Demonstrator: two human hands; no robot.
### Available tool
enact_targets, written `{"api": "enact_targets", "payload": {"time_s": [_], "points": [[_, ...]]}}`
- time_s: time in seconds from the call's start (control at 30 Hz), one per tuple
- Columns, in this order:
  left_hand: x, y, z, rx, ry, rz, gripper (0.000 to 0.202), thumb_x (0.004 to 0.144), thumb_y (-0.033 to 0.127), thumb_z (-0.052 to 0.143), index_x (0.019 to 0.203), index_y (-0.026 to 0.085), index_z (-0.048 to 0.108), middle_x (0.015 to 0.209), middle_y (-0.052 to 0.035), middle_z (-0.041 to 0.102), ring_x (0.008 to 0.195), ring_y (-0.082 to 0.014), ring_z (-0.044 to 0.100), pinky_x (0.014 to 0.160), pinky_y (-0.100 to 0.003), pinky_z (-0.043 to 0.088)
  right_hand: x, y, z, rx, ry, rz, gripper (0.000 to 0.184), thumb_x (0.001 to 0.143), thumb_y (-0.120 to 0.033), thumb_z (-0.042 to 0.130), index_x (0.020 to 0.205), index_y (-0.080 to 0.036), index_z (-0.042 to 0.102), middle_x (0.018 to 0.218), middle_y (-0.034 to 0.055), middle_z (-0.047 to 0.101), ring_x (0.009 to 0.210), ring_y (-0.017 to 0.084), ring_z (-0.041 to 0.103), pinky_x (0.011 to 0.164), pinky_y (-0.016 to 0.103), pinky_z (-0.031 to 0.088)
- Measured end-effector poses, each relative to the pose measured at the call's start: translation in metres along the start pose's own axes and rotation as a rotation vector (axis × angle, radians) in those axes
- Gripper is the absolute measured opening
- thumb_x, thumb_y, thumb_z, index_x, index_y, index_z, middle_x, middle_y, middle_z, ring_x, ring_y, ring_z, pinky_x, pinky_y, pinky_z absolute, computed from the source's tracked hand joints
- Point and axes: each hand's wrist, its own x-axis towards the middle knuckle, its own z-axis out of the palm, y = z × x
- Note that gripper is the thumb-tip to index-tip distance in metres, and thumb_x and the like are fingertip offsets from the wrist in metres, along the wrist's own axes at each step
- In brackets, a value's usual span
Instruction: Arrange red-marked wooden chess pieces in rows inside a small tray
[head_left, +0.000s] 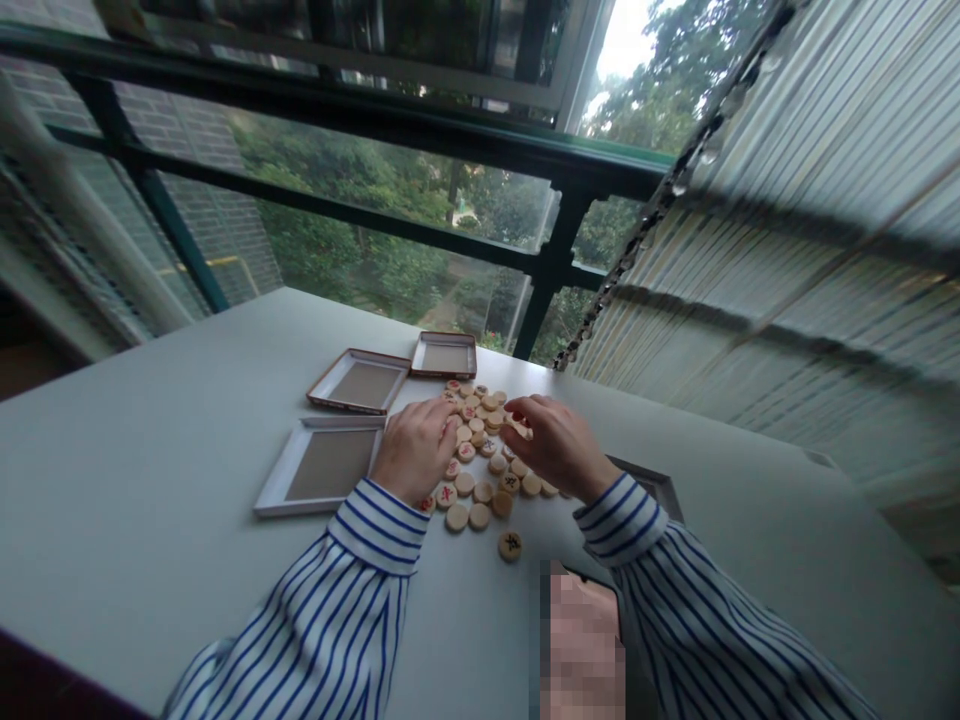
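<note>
A loose pile of wooden Chinese chess pieces [478, 438], round discs, some showing red or black characters and others plain faces, lies on the white table. At the pile's left edge is my left hand [416, 450], palm down, with fingers loosely bent over the nearest discs. My right hand [559, 440] arches over the right side, thumb and forefinger apart, and nothing shows held between them. Both hands partly cover discs beneath them. One piece with a black character [510, 546] lies apart, nearer to me.
Left of the pile sits an open white-rimmed tray [277, 490]. Two shallow brown-edged box parts [360, 380] [444, 355] lie farther back. Another dark-rimmed tray [664, 485] is partly behind my right wrist. A dark-edged device with a blurred screen [585, 640] rests near me. Green window railing stands beyond.
</note>
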Motion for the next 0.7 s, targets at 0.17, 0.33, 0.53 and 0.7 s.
{"api": "enact_targets", "payload": {"time_s": [0.17, 0.33, 0.53, 0.7], "points": [[-0.001, 0.004, 0.0, 0.008, -0.008, 0.011, 0.026, 0.084, 0.023, 0.04, 0.103, 0.017, 0.057, 0.105, -0.0074, 0.062, 0.098, -0.0216, 0.054, 0.087, -0.037, 0.041, -0.004, -0.003, 0.012, 0.002, -0.014, -0.014, 0.023, 0.083, -0.032, 0.047, 0.099, -0.017, 0.055, 0.09, 0.0083, 0.062, 0.083, 0.017, 0.055, 0.07, 0.027, 0.038], [-0.002, 0.007, -0.001, 0.023, -0.027, 0.011, 0.028, 0.084, 0.023, 0.039, 0.104, 0.015, 0.056, 0.106, -0.0084, 0.062, 0.099, -0.0219, 0.054, 0.088, -0.037, 0.04, -0.006, -0.001, 0.021, -0.006, -0.043, -0.027, 0.025, 0.082, -0.033, 0.049, 0.1, -0.016, 0.054, 0.092, 0.009, 0.062, 0.088, 0.02, 0.053, 0.073, 0.029, 0.038], [-0.004, 0.006, 0.001, 0.047, -0.037, -0.01, 0.027, 0.083, 0.023, 0.04, 0.103, 0.016, 0.057, 0.106, -0.0085, 0.062, 0.098, -0.0218, 0.054, 0.087, -0.037, 0.041, -0.006, -0.006, 0.025, 0.049, -0.096, 0.007, 0.027, 0.081, -0.033, 0.051, 0.101, -0.017, 0.055, 0.095, 0.0095, 0.062, 0.09, 0.02, 0.053, 0.075, 0.031, 0.038], [-0.005, 0.006, 0.002, 0.06, -0.034, -0.011, 0.026, 0.083, 0.023, 0.04, 0.102, 0.016, 0.057, 0.104, -0.0082, 0.062, 0.096, -0.022, 0.055, 0.087, -0.037, 0.042, -0.006, -0.005, 0.03, 0.062, -0.075, 0.012, 0.028, 0.079, -0.035, 0.053, 0.1, -0.017, 0.055, 0.094, 0.0086, 0.062, 0.089, 0.02, 0.053, 0.074, 0.03, 0.037]]}}
